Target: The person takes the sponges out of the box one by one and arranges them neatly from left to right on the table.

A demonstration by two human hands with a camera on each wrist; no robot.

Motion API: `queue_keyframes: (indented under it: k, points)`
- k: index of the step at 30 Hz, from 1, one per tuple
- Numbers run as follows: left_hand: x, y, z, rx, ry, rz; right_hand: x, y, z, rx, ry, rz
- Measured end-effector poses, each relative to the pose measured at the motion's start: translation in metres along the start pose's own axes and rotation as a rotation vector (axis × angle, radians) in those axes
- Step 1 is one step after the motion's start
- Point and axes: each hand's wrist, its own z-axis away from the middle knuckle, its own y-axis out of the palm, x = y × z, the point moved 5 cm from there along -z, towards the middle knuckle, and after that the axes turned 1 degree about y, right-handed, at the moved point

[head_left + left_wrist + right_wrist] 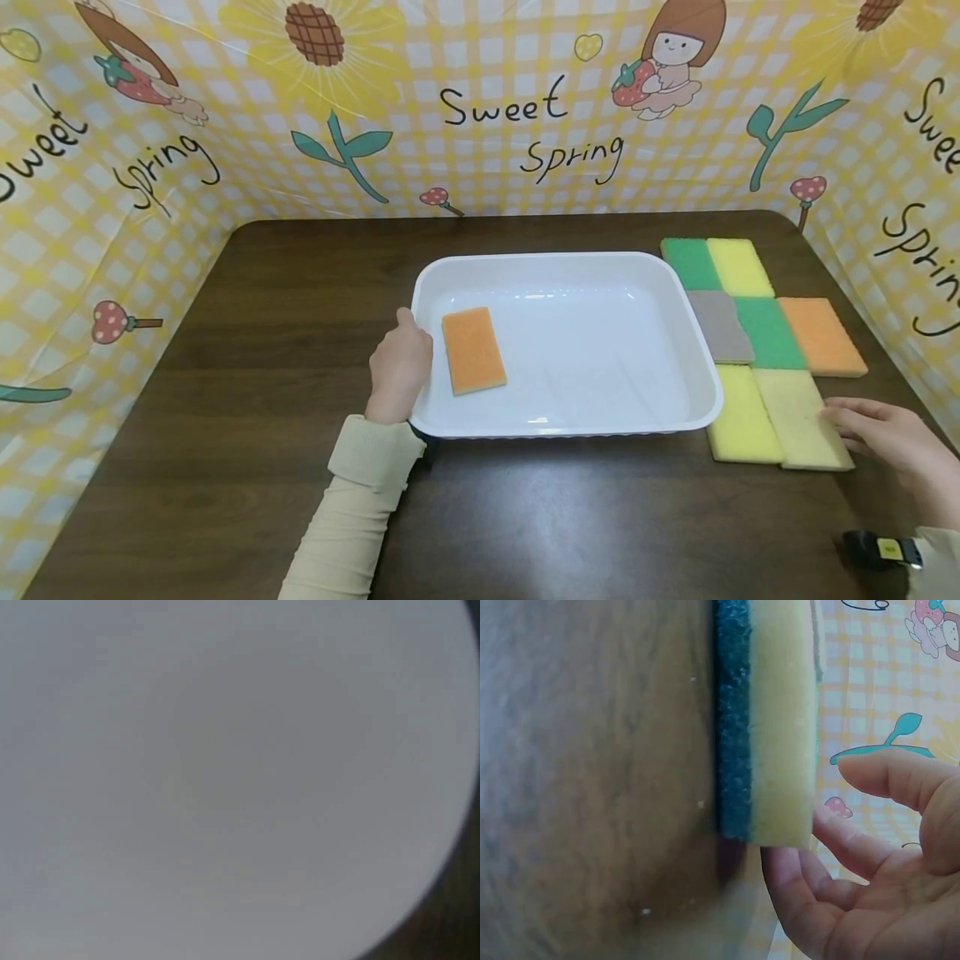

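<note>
A white tray (585,350) lies on the table, with an orange sponge (475,350) inside near its left end. My left hand (401,367) grips the tray's left rim. In the left wrist view the pale tray surface (240,780) fills nearly everything, blurred. At the right, my right hand (885,429) is beside a pale yellow sponge (802,417). The right wrist view shows this sponge (780,727) edge-on, pale foam over a dark green layer. There, the fingers (791,892) meet its end while the thumb (877,769) stays apart from it.
Right of the tray, several sponges lie side by side: green (690,264), yellow (740,267), grey (718,325), another green (770,332), orange (821,336) and bright yellow (742,417). A patterned cloth (495,175) rises behind the dark wooden table (247,375).
</note>
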Motion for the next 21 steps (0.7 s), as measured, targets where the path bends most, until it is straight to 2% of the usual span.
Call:
queue_keyframes:
  k: [5, 9, 15, 18, 21]
  points:
    - [-0.001, 0.000, -0.001, 0.001, 0.002, -0.010, -0.026, -0.004, -0.017, -0.095, -0.005, 0.001]
    - [-0.002, -0.001, -0.001, 0.006, 0.002, -0.020, -0.043, -0.008, -0.031, -0.139, 0.011, 0.014]
    - [-0.003, -0.001, 0.000, 0.020, -0.019, -0.009, -0.017, -0.012, -0.027, -0.115, 0.001, 0.004]
    - [-0.003, -0.001, 0.001, 0.021, -0.024, -0.006, -0.005, -0.011, -0.031, -0.150, -0.019, 0.051]
    - [-0.002, -0.001, 0.001, 0.020, -0.029, -0.004, 0.011, -0.011, -0.032, -0.136, -0.057, 0.050]
